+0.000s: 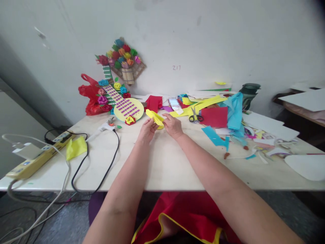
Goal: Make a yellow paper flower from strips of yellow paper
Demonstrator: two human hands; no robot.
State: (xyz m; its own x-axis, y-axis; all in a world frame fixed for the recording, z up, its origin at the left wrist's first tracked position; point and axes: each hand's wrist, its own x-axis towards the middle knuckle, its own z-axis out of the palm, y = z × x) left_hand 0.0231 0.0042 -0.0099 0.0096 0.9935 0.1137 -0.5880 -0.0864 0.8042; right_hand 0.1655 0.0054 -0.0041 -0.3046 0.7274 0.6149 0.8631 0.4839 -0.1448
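Both my hands meet over the middle of the white table (162, 162) and pinch a yellow paper strip (155, 118). My left hand (147, 129) grips its near end with curled fingers. My right hand (173, 125) holds the other side, fingers closed on the paper. Just behind them lies a yellow round paper craft with purple strips (128, 109), shaped like a guitar and trimmed with paper roses. Scissors (195, 117) rest on the table to the right of my right hand.
Coloured paper scraps (230, 118) litter the right side, with a red sheet (214, 117) and white sheets (269, 125). At left lie a power strip (38, 156), black and white cables, a glue gun (108, 125) and a red plastic bag (90, 96). A paper flower bouquet (123, 57) leans on the wall.
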